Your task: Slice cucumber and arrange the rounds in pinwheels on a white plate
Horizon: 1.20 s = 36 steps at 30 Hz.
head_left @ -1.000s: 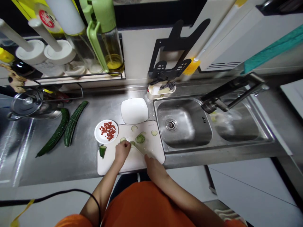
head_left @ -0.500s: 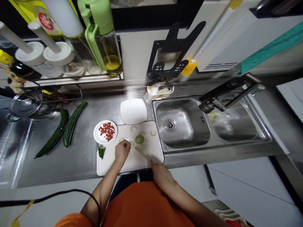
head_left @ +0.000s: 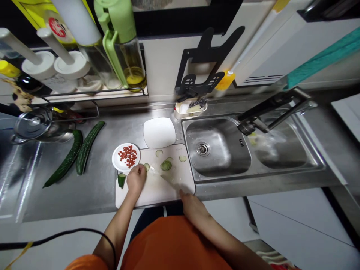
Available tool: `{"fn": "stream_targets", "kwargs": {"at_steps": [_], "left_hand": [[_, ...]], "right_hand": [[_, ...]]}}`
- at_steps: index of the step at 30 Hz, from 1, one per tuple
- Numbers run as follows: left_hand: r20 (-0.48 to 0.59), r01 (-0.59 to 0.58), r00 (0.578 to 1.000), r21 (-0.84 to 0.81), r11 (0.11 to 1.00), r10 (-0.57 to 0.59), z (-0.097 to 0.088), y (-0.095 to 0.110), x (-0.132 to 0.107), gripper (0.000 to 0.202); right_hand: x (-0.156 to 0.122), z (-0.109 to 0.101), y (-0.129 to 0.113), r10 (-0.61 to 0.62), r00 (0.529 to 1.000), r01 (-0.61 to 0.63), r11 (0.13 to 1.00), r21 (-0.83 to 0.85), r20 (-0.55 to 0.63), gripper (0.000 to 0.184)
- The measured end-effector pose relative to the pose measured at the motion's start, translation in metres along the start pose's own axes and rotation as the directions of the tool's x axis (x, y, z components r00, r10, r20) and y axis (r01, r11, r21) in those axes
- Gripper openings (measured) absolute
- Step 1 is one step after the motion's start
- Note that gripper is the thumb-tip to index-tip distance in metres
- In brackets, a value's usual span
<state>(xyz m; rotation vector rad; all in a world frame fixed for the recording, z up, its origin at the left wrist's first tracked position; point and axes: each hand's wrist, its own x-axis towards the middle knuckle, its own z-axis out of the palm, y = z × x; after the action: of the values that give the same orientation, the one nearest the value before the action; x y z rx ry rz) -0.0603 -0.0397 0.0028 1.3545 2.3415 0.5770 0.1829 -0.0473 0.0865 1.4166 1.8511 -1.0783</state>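
My left hand [head_left: 136, 179] is closed in a pinch over the left part of the white cutting board [head_left: 163, 195]. Its fingertips meet the edge of a pale green cucumber slice [head_left: 146, 167]. My right hand [head_left: 193, 205] grips a knife [head_left: 171, 183] low at the board's right front, with the blade pointing left and away from me and the handle hidden in my fist. A small overlapping pile of cucumber slices [head_left: 165, 165] lies mid-board. Single slices rest near the far edge and at the right. A dark green cucumber end piece [head_left: 121, 180] stands left of my left hand.
A white bowl [head_left: 114, 157] of chopped red bits overlaps the board's far left corner. Behind the board sits a white square plate [head_left: 159, 132]. Two whole cucumbers [head_left: 87, 148] lie at the left. On the right are a double sink [head_left: 219, 146] and dark faucet [head_left: 261, 110].
My left hand has moved left across the board, toward the bowl. The slice that lay at its fingertips no longer shows in its former place. My right hand and the knife stay put.
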Motion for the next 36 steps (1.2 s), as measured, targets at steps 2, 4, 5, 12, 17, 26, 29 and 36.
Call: {"fn": "stream_targets", "kwargs": {"at_steps": [2, 4, 5, 12, 17, 26, 29, 36], "left_hand": [[-0.003, -0.017, 1.000, 0.046, 0.999, 0.018, 0.001, -0.003, 0.000, 0.022], [-0.006, -0.019, 1.000, 0.081, 0.997, 0.019, 0.003, -0.006, 0.000, 0.023], [-0.012, -0.015, 1.000, 0.095, 0.995, 0.016, 0.004, -0.007, 0.000, 0.024], [-0.017, -0.108, 0.994, 0.097, 0.989, 0.110, 0.005, -0.007, -0.001, 0.025], [0.087, -0.263, 0.959, -0.071, 0.962, 0.268, 0.009, 0.014, 0.005, 0.018], [0.396, -0.185, 0.893, -0.111, 0.977, 0.214, 0.037, 0.051, 0.016, 0.016], [0.429, -0.166, 0.883, -0.092, 0.982, 0.189, 0.040, 0.056, 0.018, 0.016], [0.425, -0.154, 0.887, -0.094, 0.984, 0.179, 0.044, 0.059, 0.020, 0.015]], "right_hand": [[0.000, 0.000, 0.000, 0.000, 1.000, 0.000, 1.000, 0.000, -0.004, 0.054], [0.000, -0.001, 0.000, 0.000, 1.000, 0.000, 1.000, 0.001, -0.001, 0.054], [0.000, -0.001, 0.000, 0.003, 1.000, -0.003, 1.000, 0.000, 0.002, 0.053], [0.001, 0.002, 0.002, -0.009, 1.000, 0.009, 1.000, -0.006, -0.019, 0.055], [0.001, 0.002, 0.002, -0.004, 1.000, 0.004, 1.000, -0.003, -0.020, 0.052], [0.004, 0.004, 0.000, 0.030, 0.999, -0.029, 0.999, 0.013, -0.017, 0.054], [0.004, 0.004, 0.000, 0.033, 0.999, -0.033, 0.999, 0.022, -0.017, 0.051], [0.003, 0.002, 0.000, 0.012, 0.999, -0.013, 1.000, -0.007, -0.030, 0.053]]}}
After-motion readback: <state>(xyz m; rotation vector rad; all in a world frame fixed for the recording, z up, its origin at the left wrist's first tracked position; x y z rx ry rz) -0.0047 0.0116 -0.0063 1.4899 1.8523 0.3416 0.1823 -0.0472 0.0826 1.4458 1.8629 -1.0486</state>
